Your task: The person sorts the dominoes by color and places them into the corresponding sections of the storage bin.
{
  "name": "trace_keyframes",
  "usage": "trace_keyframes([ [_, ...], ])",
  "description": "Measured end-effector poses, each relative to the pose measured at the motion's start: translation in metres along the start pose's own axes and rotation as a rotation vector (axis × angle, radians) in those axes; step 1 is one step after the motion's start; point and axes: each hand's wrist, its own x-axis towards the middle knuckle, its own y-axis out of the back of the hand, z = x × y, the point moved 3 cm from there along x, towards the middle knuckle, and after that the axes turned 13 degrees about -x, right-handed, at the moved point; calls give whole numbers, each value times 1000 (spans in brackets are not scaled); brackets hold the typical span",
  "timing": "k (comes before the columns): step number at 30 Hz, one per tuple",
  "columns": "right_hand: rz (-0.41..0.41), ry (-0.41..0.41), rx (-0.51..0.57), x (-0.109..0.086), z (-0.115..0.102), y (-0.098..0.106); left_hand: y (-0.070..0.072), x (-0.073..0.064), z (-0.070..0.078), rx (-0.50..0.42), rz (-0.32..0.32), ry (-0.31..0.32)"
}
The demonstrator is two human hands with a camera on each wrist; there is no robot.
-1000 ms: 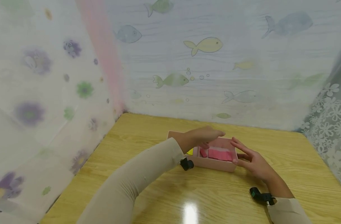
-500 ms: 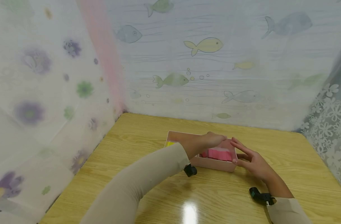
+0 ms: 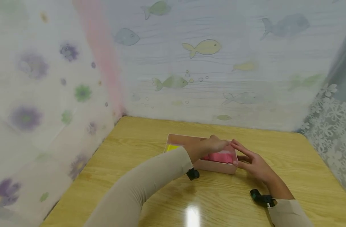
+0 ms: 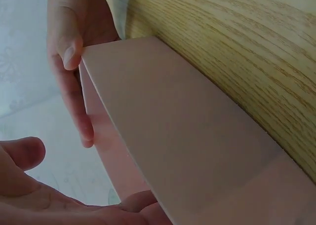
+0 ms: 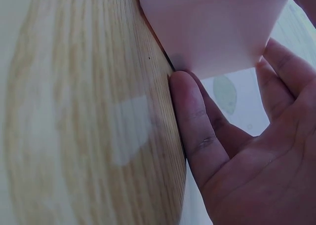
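A shallow pink box [image 3: 215, 167] stands on the table, with a divider inside. Flat pink pieces [image 3: 222, 158] lie in its right part, and something yellow [image 3: 173, 147] shows in the left part. My left hand [image 3: 214, 145] reaches over the box from the left. In the left wrist view its thumb stands apart, while the fingertips dip behind the box wall [image 4: 177, 116] and are hidden. With thumb and fingers spread across the right end, my right hand [image 3: 255, 165] holds the box by its corners. Lower fingers of that hand [image 5: 261, 151] touch the end wall near the tabletop.
The wood-grain table [image 3: 150, 201] runs back to a fish-print curtain [image 3: 173, 104]. A flower-print curtain [image 3: 48, 94] borders the left side, and a lace-patterned one [image 3: 332, 126] the right. Small black cameras [image 3: 259, 197] sit at the wrists.
My left hand has moved slightly right and lower over the box, uncovering more of the yellow. My right hand keeps its hold on the box end. The head view has shifted a little.
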Motion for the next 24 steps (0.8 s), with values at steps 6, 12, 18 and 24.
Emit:
trace_keyframes([
  [6,2,10,-20,2,-1,-2,5,-7,-4,23,15,15],
  [12,6,-7,-39,3,-3,4,9,-6,3,82,19,-33],
  [18,-17,-25,-30,-3,-1,8,4,0,5,74,2,4],
  [24,-10,-32,-25,-2,0,8,1,1,3,57,-36,-10],
])
